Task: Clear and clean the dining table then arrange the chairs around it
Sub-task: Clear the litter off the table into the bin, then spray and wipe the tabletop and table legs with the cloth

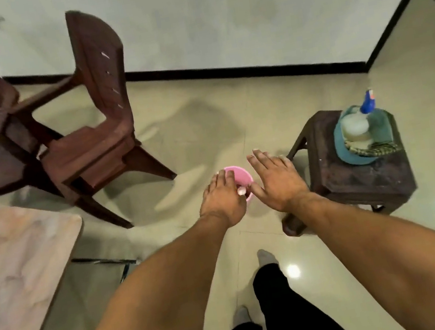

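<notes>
At the pink tub (242, 174) on the floor (203, 126)
Left grip (223, 196) over its rim, hold unclear; right grip (276, 181) released, spread beside it.

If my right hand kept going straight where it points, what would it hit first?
Probably nothing nearby: the right hand points over bare floor toward the black skirting board; the stool sits off to its right. Depth is unclear.

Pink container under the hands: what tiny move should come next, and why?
Probably let go: the left hand seems to pinch a small pale thing right over the open pink container, so releasing it should drop it in. The right hand hovers open beside it, holding nothing. The spray bottle and cloth wait on the stool.
</notes>
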